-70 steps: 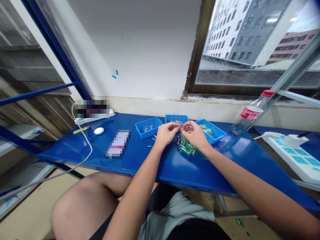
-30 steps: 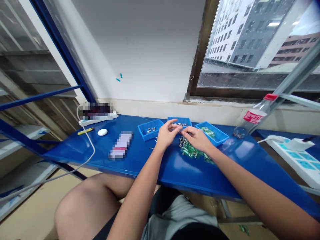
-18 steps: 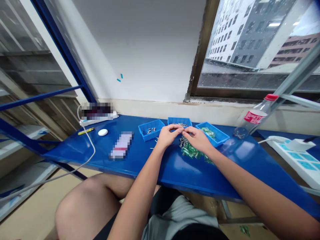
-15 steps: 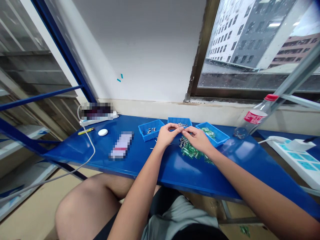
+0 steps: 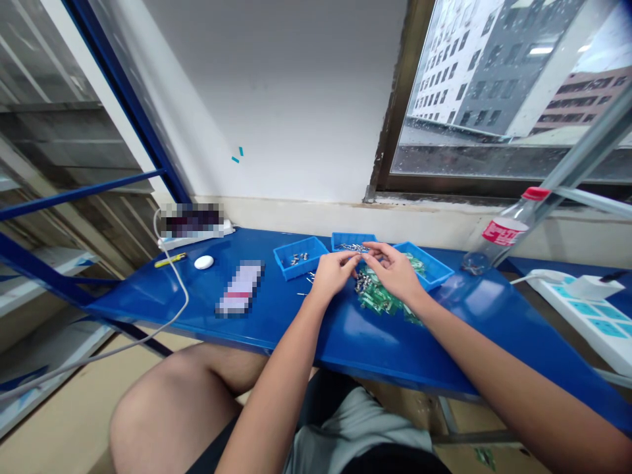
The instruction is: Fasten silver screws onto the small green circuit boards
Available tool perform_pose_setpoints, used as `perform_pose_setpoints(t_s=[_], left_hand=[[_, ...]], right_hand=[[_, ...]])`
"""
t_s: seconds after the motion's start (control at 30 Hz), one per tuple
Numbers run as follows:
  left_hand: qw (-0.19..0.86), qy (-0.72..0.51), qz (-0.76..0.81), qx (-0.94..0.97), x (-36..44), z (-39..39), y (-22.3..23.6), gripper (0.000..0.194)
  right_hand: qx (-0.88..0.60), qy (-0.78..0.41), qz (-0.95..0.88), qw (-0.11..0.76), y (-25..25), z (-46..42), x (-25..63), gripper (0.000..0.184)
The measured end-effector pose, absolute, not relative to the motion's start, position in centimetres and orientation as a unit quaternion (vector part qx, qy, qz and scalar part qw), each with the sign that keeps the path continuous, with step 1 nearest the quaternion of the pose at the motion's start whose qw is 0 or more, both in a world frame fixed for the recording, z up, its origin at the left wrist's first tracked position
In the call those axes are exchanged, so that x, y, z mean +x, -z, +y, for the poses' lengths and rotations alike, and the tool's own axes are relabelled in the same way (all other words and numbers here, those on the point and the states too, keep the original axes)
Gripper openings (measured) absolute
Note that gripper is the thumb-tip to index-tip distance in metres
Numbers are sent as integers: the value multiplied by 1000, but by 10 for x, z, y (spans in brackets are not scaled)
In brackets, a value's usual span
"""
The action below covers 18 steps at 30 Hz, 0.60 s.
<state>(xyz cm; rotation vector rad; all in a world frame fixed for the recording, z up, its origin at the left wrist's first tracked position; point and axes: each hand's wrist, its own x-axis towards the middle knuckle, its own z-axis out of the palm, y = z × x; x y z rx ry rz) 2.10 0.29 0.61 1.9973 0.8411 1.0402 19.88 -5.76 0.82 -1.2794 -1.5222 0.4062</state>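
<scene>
My left hand (image 5: 332, 275) and my right hand (image 5: 392, 272) meet fingertip to fingertip over the blue table (image 5: 306, 319), just in front of three small blue trays. Both hands are pinched on something too small to make out. A pile of small green parts (image 5: 382, 299) with metal pins lies under and beside my right hand. The left tray (image 5: 299, 255) holds a few metal bits, the middle tray (image 5: 351, 242) holds thin metal pins, and the right tray (image 5: 428, 266) holds green parts.
A plastic bottle (image 5: 498, 232) with a red cap leans at the back right. A white power strip (image 5: 582, 304) lies at the far right. On the left are a white cable (image 5: 168, 296), a white oval object (image 5: 204, 262) and a yellow pen (image 5: 168, 260). A window is behind.
My hands stayed together in front of the trays, fingers shifting slightly. My right hand has risen a little toward the middle tray; the camera view shifted slightly.
</scene>
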Motion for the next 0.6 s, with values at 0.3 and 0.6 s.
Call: perform_pose_setpoints(t_s=[0.3, 0.6], left_hand=[[363, -409, 316, 775, 23, 1, -6, 26], [490, -472, 277, 678, 24, 8, -4, 55]], right_hand=[[-549, -129, -646, 515, -10, -59, 198, 26], [-573, -151, -646, 481, -11, -62, 193, 23]])
